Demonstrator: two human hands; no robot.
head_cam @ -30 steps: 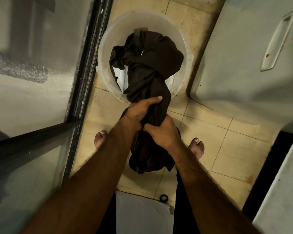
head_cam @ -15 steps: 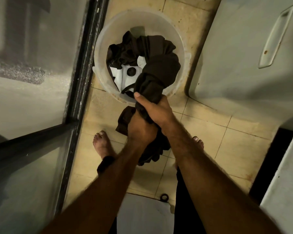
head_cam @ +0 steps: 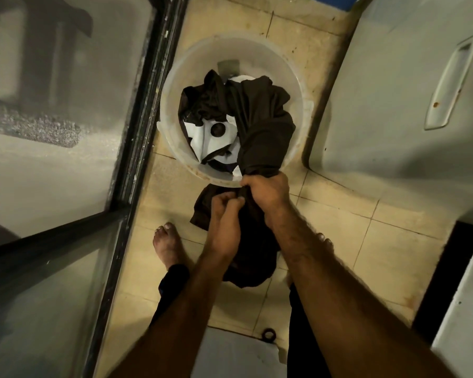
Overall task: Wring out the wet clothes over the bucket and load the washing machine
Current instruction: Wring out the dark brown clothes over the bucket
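A dark brown wet garment (head_cam: 262, 121) trails out of the translucent white bucket (head_cam: 172, 88) and hangs down over its near rim. My right hand (head_cam: 266, 192) grips the cloth just at the rim. My left hand (head_cam: 224, 214) grips it right below and to the left, knuckles almost touching the right hand. The garment's lower end (head_cam: 246, 266) dangles between my forearms above the floor. A white cloth with a dark round spot (head_cam: 211, 132) lies inside the bucket. The pale washing machine (head_cam: 393, 105) stands at the right.
A dark-framed glass sliding door (head_cam: 137, 132) runs along the left. My bare feet (head_cam: 167, 246) stand on beige floor tiles (head_cam: 339, 241) on either side of the hanging cloth. Another white appliance edge (head_cam: 464, 309) stands at the lower right, with a dark gap beside it.
My hands have crossed over: the right hand went up to the bucket rim, the left dropped below it. The garment has been drawn further toward me and twisted.
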